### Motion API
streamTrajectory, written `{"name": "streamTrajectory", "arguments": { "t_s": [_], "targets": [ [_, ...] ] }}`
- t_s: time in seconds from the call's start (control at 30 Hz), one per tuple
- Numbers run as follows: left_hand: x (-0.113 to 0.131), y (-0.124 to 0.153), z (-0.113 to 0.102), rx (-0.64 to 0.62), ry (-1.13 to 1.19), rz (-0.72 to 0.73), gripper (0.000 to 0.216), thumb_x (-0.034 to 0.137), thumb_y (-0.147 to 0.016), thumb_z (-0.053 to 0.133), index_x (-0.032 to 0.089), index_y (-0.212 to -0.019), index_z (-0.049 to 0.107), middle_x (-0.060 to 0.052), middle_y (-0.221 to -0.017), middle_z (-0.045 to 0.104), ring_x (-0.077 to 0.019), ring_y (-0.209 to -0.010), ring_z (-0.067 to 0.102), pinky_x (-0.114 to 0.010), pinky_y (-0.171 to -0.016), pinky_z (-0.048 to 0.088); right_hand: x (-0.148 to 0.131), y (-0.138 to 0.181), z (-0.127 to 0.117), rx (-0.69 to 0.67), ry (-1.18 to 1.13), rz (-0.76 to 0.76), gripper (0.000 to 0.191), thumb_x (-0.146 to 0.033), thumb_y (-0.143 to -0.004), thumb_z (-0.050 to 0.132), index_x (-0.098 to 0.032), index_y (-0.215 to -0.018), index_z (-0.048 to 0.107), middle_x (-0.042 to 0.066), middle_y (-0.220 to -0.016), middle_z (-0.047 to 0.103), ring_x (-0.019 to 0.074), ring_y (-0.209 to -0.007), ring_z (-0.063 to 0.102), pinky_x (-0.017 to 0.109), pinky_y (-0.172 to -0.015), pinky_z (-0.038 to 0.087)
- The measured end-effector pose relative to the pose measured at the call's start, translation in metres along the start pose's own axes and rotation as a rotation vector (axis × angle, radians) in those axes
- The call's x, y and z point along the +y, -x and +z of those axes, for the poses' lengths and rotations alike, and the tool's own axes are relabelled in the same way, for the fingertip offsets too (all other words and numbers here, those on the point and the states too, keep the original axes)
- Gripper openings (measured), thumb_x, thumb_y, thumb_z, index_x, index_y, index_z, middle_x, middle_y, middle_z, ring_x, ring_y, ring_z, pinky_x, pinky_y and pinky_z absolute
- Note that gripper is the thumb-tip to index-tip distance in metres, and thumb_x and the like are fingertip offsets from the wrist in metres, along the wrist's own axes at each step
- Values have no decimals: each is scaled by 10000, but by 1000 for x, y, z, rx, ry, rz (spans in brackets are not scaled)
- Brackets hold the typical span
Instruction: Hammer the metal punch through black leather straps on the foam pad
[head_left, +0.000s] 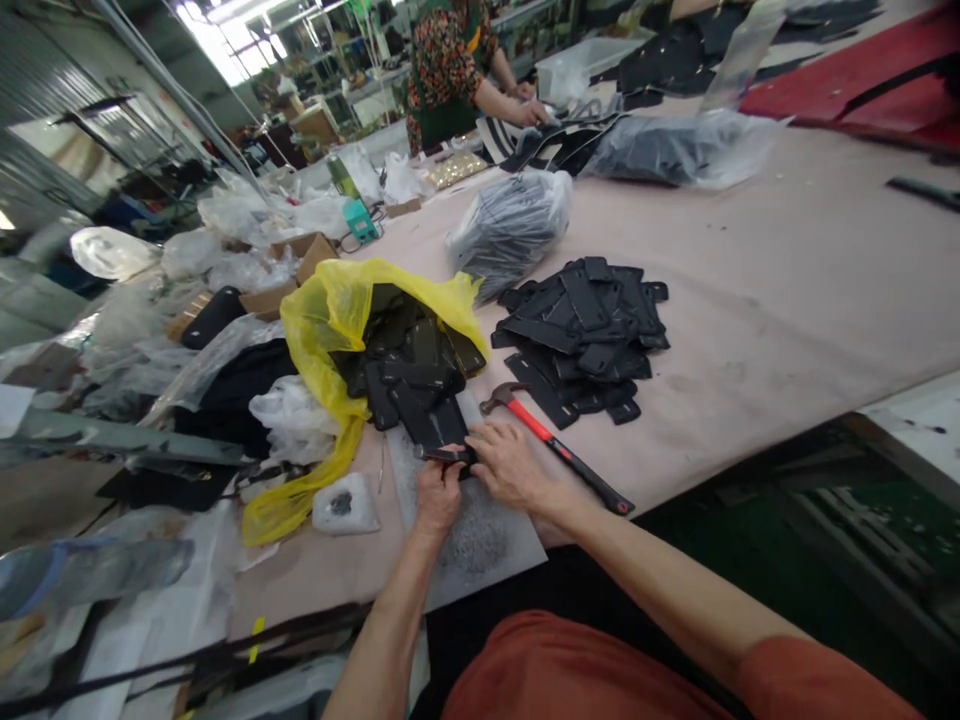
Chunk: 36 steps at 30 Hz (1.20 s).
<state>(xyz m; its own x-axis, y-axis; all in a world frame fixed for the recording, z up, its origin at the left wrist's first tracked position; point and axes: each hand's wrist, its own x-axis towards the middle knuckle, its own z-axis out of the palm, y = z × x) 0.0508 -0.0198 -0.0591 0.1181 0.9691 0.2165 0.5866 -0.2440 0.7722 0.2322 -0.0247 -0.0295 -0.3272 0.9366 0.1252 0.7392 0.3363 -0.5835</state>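
Black strip [448,455]: I'm pinching it with left hand [437,492] and right hand [506,465] while a hammer [551,441] is lying nearby.

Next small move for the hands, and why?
Probably settle the strip between both hands before reaching for anything: the left hand pinches it, the right hand is at its other end, and the hammer lies unheld beside the right forearm.
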Motion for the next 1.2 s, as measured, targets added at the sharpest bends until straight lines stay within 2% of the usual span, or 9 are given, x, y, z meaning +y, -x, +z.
{"name": "streamTrajectory", "arguments": {
  "t_s": [0.13, 0.27, 0.47, 0.63, 0.77, 0.87, 0.97, 1.2],
  "targets": [
    [0, -3, -3, 64, 58, -121, 198, 277, -877, 531, 188, -964, 685, -67, -988, 728, -211, -967, 667, -378, -924, 519, 0, 2, 24, 26, -67, 95, 469, -220, -852, 554, -254, -1320, 538, 57, -1466, 432, 287, -1304, 330, 518, -1070, 200],
    [-3, -4, -5, 180, 220, -249, 239, 345, -895, 527, 162, -941, 673, -70, -931, 726, -193, -874, 681, -344, -839, 546, 4, 4, 28, 16, -110, 128, 469, -222, -831, 570, -261, -1299, 556, 48, -1474, 430, 286, -1292, 345, 534, -1075, 183],
    [2, 6, -6, 134, 136, -210, 225, 324, -886, 537, 180, -943, 700, -60, -956, 722, -199, -930, 664, -342, -880, 520, 2, 2, 24, 29, -126, 134, 483, -194, -799, 576, -248, -1278, 551, 59, -1455, 454, 287, -1289, 362, 535, -1074, 191],
    [1, 12, -9, 144, 122, -220, 222, 295, -885, 518, 182, -941, 701, -61, -961, 722, -209, -940, 661, -357, -888, 513, -3, -12, 23, 90, -102, 156, 467, -159, -773, 550, -192, -1239, 545, 95, -1380, 509, 268, -1250, 418, 451, -1061, 272],
    [-8, 11, -12, 115, 191, -262, 223, 310, -864, 548, 169, -978, 678, -68, -945, 726, -216, -907, 674, -354, -845, 526, -15, -39, 24, 149, 2, 287, 496, -282, -832, 555, -138, -1298, 468, 177, -1395, 442, 322, -1231, 413, 458, -1012, 329],
    [-12, 13, -14, 106, 250, -277, 228, 317, -851, 572, 165, -995, 664, -69, -931, 729, -218, -884, 683, -338, -799, 535, -27, -55, 27, 135, 97, 321, 609, -418, -794, 636, -122, -1288, 438, 219, -1355, 434, 368, -1184, 417, 497, -969, 347],
    [-12, 17, -13, 146, 284, -270, 220, 314, -842, 582, 164, -981, 663, -67, -917, 729, -220, -873, 684, -333, -785, 535, -33, -62, 27, 118, 153, 349, 652, -478, -753, 674, -122, -1250, 447, 228, -1333, 427, 365, -1141, 445, 483, -929, 379],
    [-13, 22, -10, 240, 285, -288, 187, 303, -826, 578, 158, -903, 668, -57, -846, 719, -210, -817, 678, -321, -756, 529, -22, -47, 20, 83, 131, 407, 442, -280, -793, 612, -127, -1194, 509, 191, -1234, 522, 278, -1037, 577, 346, -843, 452]
  ]
}}
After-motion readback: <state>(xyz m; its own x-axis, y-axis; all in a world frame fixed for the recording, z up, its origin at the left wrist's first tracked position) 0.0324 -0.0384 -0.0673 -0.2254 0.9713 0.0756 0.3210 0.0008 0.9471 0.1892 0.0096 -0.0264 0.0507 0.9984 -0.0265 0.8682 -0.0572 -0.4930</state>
